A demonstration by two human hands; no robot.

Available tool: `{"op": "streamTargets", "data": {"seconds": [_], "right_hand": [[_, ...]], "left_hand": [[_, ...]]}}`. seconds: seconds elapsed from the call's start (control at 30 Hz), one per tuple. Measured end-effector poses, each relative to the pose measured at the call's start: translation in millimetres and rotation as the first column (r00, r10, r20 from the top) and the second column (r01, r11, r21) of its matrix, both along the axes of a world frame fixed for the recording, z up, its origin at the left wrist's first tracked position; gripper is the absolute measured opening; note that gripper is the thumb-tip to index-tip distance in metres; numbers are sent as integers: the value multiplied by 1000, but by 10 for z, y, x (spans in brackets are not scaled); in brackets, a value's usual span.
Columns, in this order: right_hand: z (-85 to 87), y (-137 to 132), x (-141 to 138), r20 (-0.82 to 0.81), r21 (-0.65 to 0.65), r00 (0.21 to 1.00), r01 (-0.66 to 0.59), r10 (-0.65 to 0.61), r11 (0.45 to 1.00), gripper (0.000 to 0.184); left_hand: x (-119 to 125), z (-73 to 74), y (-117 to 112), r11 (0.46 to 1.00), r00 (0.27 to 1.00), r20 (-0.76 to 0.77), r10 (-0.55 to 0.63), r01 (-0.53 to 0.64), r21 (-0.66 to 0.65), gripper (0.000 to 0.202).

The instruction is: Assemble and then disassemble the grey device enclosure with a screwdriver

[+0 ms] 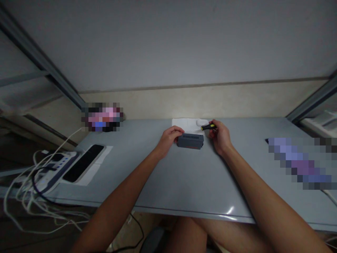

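A dark grey box-shaped device [190, 141] with a row of vent slots along its upper side stands on the table between my hands. My left hand [168, 139] is closed at its left end, thumb and fingers meeting at the near corner. A screwdriver [208, 127] with a black and yellow handle lies across above the device, its thin shaft pointing left to my left fingertips. My right hand [220, 137] grips the handle's right end. Whether the left fingers also touch the shaft's tip, I cannot tell.
Behind the device lie a white sheet [181, 123] and a small white rounded object [202, 122]. At left are a smartphone [84, 163] on paper and a power strip [56, 172] with tangled cables [25, 196]. Blurred items sit at back left and right on the grey table [189, 186].
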State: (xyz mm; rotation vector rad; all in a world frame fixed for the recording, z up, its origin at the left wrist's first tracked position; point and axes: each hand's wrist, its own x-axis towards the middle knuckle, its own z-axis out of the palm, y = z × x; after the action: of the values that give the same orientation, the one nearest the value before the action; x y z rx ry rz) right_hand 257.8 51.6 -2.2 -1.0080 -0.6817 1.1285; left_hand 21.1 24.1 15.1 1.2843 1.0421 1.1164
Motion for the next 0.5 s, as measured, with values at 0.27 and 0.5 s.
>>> {"op": "streamTargets", "data": {"seconds": [0.27, 0.5], "right_hand": [[12, -9, -16, 9, 12, 1000, -2, 2, 1000, 31], [-7, -16, -32, 81, 3, 997, 5, -5, 1000, 35]], "left_hand": [[92, -25, -13, 997, 996, -46, 70, -68, 42, 16], [37, -6, -21, 986, 991, -111, 68, -50, 160, 16]]}}
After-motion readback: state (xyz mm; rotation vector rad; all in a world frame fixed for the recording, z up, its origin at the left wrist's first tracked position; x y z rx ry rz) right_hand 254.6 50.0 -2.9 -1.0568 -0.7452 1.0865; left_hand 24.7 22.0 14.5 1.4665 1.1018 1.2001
